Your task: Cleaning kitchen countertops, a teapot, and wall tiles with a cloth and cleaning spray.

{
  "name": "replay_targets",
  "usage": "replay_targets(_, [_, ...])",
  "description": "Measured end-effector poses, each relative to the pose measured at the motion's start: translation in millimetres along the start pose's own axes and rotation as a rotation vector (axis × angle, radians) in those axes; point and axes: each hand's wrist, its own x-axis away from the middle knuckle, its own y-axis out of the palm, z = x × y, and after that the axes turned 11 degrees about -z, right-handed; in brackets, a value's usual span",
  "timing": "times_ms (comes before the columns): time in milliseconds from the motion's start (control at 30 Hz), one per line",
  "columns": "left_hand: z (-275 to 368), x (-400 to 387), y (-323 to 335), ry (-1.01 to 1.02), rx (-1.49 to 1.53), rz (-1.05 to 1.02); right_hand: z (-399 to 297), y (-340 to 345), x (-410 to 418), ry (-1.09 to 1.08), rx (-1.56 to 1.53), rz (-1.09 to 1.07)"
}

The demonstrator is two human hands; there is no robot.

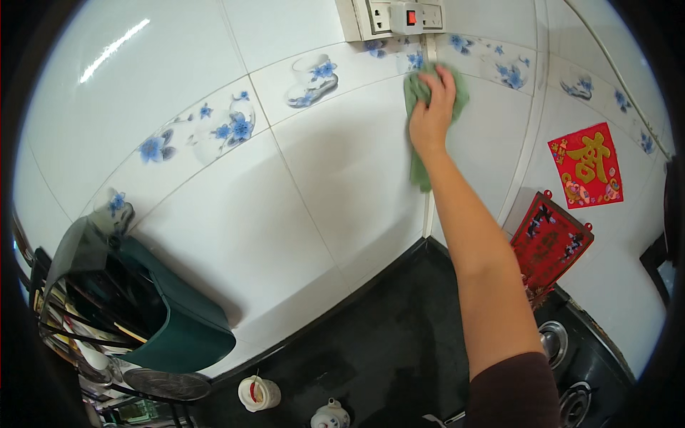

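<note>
Reaching up from the lower right, my right hand (432, 120) grips a green cloth (420, 168) and presses it against the white wall tiles (342, 182) at the corner. The cloth lies over the corner seam, partly on the band of blue-flower tiles (316, 80), and hangs down below the wrist. Just above the hand is a wall socket box (359, 20) with a plug bearing a red switch. My left hand is out of view.
A dark green utensil holder (200, 331) stands at the left beside a rack. On the black countertop (374, 342) are a white cup (267, 395) and a small teapot (330, 416). A red plaque (554, 241) leans at right, near stove burners (575, 405). A red paper decoration (613, 182) is on the wall.
</note>
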Motion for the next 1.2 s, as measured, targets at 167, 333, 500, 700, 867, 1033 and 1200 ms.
replay_targets(167, [2,5,5,-0.085,0.047,0.049,36,-36,128,0.063,0.221,-0.376])
replay_targets(333, [31,11,2,-0.116,0.036,0.001,48,-106,121,-0.219,0.557,-0.913])
replay_targets(500, [-5,7,-3,-0.101,0.107,-0.031,4,-132,-19,-0.369,0.789,-0.591])
replay_targets(700, [-14,3,-10,-0.010,0.006,-0.045,16,-157,39,-0.243,0.790,-0.832])
replay_targets(867, [-7,-2,-7,-0.009,0.065,-0.053,58,-194,156,-0.443,0.917,-1.128])
replay_targets(1033, [8,1,-7,-0.026,0.083,-0.055,14,-188,103,-0.004,0.705,-0.951])
replay_targets(1200, [10,2,-7,0.001,0.065,-0.102,3,-175,-22,-0.141,0.410,-0.144])
